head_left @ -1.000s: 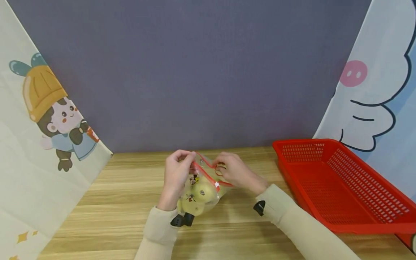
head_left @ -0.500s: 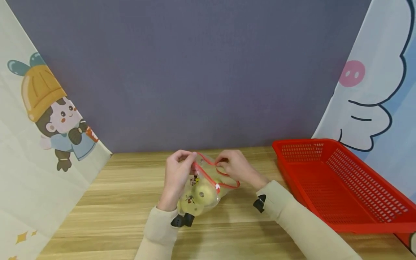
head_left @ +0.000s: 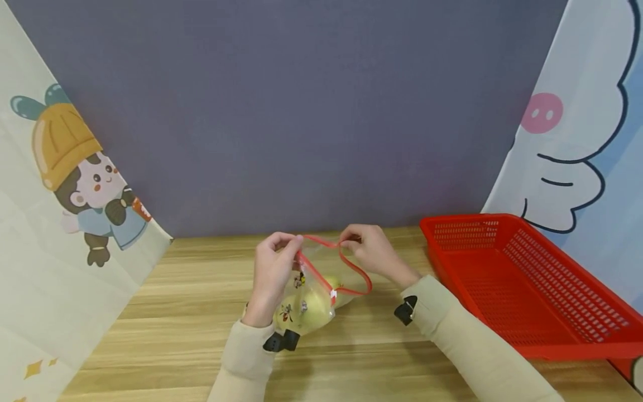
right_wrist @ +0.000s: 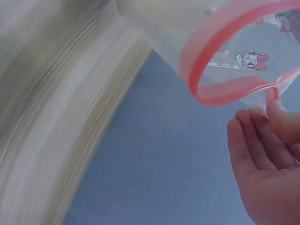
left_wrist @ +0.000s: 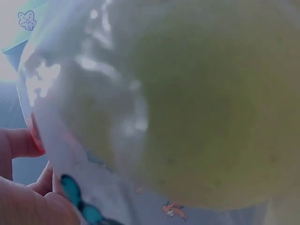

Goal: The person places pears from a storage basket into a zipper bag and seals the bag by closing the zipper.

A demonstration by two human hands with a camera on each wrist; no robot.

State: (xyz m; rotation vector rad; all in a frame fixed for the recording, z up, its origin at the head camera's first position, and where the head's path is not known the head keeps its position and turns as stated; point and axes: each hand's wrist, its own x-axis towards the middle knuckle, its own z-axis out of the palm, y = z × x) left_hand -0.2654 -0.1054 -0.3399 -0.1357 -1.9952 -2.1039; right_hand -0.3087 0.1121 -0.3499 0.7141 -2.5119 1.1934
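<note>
A clear zip bag (head_left: 321, 312) with cartoon prints and a red zip edge stands on the table between my hands. Inside it lie several round yellow-green fruits (head_left: 313, 307), which look like apples or pears. My left hand (head_left: 271, 271) pinches the zip edge at the bag's left corner. On the opposite side my right hand (head_left: 372, 251) pinches the rim between thumb and fingers, also seen in the right wrist view. The mouth gapes wide between them, and a white slider (head_left: 334, 294) sits at the near corner. In the left wrist view, a fruit (left_wrist: 201, 112) behind the film fills most of the picture.
A red plastic basket (head_left: 502, 340) with slotted walls stands to the right of my right forearm. Behind the wooden table (head_left: 191, 312) rises a grey-blue panel (head_left: 321, 123). Printed cloth hangs on both sides.
My right hand has moved a little right and up with the rim, so the red-edged mouth is spread wider. The fruits have shifted inside the bag; my left hand has stayed in place.
</note>
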